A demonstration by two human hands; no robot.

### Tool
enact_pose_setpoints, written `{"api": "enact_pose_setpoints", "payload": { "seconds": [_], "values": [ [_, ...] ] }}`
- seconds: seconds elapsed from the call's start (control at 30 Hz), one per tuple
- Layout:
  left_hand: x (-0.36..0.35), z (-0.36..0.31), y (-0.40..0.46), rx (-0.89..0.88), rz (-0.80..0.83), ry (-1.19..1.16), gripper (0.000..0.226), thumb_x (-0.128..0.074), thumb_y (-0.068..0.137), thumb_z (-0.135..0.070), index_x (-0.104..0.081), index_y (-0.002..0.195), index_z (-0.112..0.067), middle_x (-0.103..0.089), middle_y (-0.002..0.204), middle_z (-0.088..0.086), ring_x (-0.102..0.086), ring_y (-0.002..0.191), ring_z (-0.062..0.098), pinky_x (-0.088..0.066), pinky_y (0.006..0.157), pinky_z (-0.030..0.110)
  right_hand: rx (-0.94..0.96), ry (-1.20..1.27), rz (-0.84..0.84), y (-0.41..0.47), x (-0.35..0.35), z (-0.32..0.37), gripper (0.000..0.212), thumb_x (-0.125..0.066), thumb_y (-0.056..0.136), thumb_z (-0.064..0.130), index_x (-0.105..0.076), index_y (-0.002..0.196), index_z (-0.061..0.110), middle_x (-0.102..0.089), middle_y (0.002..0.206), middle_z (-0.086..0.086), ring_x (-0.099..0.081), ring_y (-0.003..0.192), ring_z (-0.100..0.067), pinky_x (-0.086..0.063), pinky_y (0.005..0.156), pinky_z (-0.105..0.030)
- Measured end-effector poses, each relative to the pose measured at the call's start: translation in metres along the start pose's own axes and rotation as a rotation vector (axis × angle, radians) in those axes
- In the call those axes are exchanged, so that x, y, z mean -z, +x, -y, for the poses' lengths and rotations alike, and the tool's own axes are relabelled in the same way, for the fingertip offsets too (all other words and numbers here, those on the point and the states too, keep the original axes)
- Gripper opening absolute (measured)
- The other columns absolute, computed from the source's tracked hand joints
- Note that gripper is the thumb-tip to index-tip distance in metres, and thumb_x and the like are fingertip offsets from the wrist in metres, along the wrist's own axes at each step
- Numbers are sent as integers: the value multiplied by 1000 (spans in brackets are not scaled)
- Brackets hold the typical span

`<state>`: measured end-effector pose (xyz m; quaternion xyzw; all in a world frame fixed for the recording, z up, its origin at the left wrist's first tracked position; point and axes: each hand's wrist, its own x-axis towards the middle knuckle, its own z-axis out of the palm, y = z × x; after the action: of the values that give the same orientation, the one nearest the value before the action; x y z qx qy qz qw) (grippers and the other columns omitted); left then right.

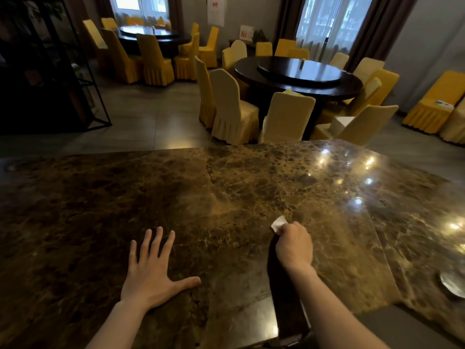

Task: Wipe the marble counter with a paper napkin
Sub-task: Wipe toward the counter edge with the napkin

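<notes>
A wide brown marble counter fills the lower half of the view, glossy with lamp reflections at the right. My right hand is closed around a small white paper napkin, whose corner sticks out past the knuckles; the hand presses down on the counter right of centre. My left hand lies flat on the marble to the left, fingers spread, holding nothing.
A round metal dish sits on the counter near its right edge. Beyond the far edge stand yellow-covered chairs around a dark round table. A black metal shelf frame stands at the far left.
</notes>
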<state>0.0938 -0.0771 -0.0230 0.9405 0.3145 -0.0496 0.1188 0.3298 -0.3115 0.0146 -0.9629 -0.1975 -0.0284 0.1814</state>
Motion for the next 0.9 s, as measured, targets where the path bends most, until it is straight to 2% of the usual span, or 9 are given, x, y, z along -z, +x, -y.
{"api": "enact_pose_setpoints", "payload": {
  "seconds": [0.1,0.23,0.3,0.47,0.53,0.67,0.8,0.83,0.9],
  "values": [
    [0,-1,1,7,-2,9,143,-13,46,-117,25,156,-33,31,167,-2,36,151,22,14,127,59,90,57,14,-17,-14,44,17,-59,91,9,-72,101,10,-62,105,-5,-55,99,-24,-47,82,-33],
    [-2,-1,1,0,2,11,144,-14,47,-116,22,158,-32,28,169,-1,34,152,22,13,127,59,531,123,213,-67,-31,85,15,-66,86,10,-72,98,17,-60,98,-1,-55,92,-21,-46,72,-31],
    [-2,-1,1,-1,-21,8,144,-16,47,-116,21,158,-32,27,169,-1,33,152,22,12,128,59,629,95,223,-59,-22,69,12,-66,87,15,-71,96,21,-60,95,2,-56,90,-19,-42,69,-28],
    [0,0,-1,-1,-1,14,143,-16,48,-116,23,158,-32,32,167,-2,36,151,22,14,127,59,57,-8,39,10,3,-5,21,-59,88,8,-76,98,13,-63,96,-8,-61,97,-31,-50,77,-39],
    [0,-1,1,4,4,12,143,-15,48,-116,24,157,-32,33,167,-2,37,150,22,15,127,59,-23,-26,-10,14,-1,2,22,-58,88,4,-75,101,9,-62,99,-10,-59,98,-32,-50,78,-39],
    [-2,0,2,5,-2,13,142,-17,48,-116,23,157,-34,32,167,-2,37,150,21,16,126,59,220,113,58,-22,-29,71,18,-60,90,5,-71,104,11,-62,109,-6,-55,103,-24,-48,86,-34],
    [-3,1,3,12,1,7,142,-18,48,-116,23,156,-35,31,167,-3,39,149,19,15,127,58,699,132,256,-62,-39,104,15,-69,87,14,-72,100,19,-59,95,0,-56,90,-20,-47,71,-29],
    [-3,1,3,14,-4,6,141,-19,48,-116,24,156,-35,31,167,-3,40,149,19,16,127,58,732,109,256,-56,-37,98,13,-68,88,18,-72,100,21,-59,94,1,-56,89,-19,-46,69,-29],
    [-2,2,2,17,8,1,141,-19,48,-116,25,155,-36,34,166,-5,42,147,18,18,126,57,592,59,187,-31,-30,76,12,-63,92,21,-72,100,21,-60,97,1,-57,93,-20,-48,75,-32]
  ]
}}
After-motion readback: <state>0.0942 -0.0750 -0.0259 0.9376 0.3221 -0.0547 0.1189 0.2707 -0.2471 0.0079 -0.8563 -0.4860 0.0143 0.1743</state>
